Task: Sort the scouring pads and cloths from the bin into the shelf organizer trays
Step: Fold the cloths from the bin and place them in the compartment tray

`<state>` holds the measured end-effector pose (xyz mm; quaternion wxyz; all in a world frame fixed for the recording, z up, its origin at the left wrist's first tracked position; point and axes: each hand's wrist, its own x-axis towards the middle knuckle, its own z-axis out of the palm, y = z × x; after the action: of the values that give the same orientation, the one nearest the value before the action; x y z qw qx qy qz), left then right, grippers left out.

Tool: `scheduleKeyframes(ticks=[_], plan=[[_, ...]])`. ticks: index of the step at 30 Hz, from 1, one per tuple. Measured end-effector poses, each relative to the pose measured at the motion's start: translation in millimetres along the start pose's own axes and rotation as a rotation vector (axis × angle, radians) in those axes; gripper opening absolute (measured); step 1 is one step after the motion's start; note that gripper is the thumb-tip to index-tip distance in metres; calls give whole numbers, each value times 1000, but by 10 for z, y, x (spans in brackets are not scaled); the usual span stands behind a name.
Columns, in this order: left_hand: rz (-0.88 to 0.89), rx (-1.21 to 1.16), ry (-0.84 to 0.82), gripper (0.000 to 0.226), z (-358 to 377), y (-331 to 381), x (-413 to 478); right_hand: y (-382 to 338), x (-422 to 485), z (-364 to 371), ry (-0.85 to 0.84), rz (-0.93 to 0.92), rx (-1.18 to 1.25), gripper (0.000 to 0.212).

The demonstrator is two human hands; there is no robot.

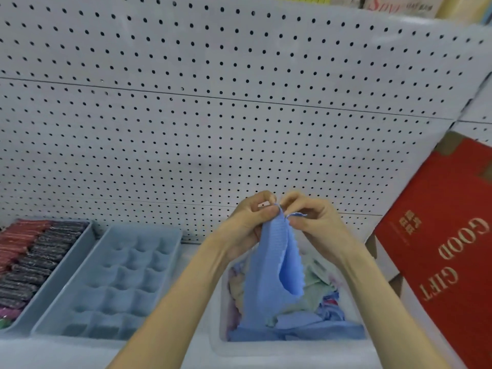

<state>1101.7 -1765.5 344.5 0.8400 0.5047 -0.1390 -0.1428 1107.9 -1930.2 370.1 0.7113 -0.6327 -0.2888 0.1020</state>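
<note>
We see both hands raised together above the bin, each pinching the top edge of a light blue ribbed cloth (pixel 266 265) with a scalloped border: the left hand (pixel 249 221) nips it between thumb and curled fingers, and the right hand (pixel 312 222) grips the same edge just beside it, their fingertips almost touching. The cloth hangs straight down from this hold, one side folded over, with its lower end reaching into the translucent white plastic bin (pixel 292 348). A loose heap of blue, green and pink cloths (pixel 316 312) lies in that bin. To the left we find a pale blue organizer tray with a grid of small compartments (pixel 170 251), and beyond it a second pale blue tray (pixel 68 265) packed with rows of dark glittery scouring pads (pixel 40 265) and reddish pads (pixel 16 242). A white pegboard (pixel 213 102) rises behind, and a red "GOOD GIFT" box (pixel 450 251) leans at the right.
</note>
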Motion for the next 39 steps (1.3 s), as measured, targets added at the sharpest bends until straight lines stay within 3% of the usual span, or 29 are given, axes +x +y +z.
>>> scheduleKeyframes(ticks=[4, 10, 14, 17, 22, 25, 29, 32, 34, 36, 39], plan=[[15, -63, -48, 74, 130, -16, -52, 5, -7, 69, 51, -82, 33, 13], [23, -103, -10, 76, 152, -68, -63, -25, -40, 83, 52, -65, -119, 18], [23, -70, 30, 80, 162, -106, -83, -13, -74, 124, 48, -24, -35, 43], [15, -24, 66, 89, 200, -103, -80, -14, -101, 138, 62, -36, -16, 33], [-84, 91, 162, 47, 249, -173, -76, -11, -112, 189, 150, -93, 24, 17], [-243, -8, 212, 33, 308, -275, -101, 36, -100, 199, 224, -83, 50, 15], [-211, -36, 368, 74, 325, -320, -155, -8, -117, 183, 284, 4, 18, 25], [-4, 137, 478, 86, 166, -276, -347, -83, -136, 65, 424, 25, -77, 21], [109, 384, 347, 76, 127, -274, -554, -98, -131, -9, 507, 15, -191, 21], [81, 698, 199, 102, 206, -353, -705, -88, -105, -37, 564, -8, -272, 24], [190, 929, 259, 114, 387, -476, -706, -74, -54, -17, 620, -59, -387, 27]])
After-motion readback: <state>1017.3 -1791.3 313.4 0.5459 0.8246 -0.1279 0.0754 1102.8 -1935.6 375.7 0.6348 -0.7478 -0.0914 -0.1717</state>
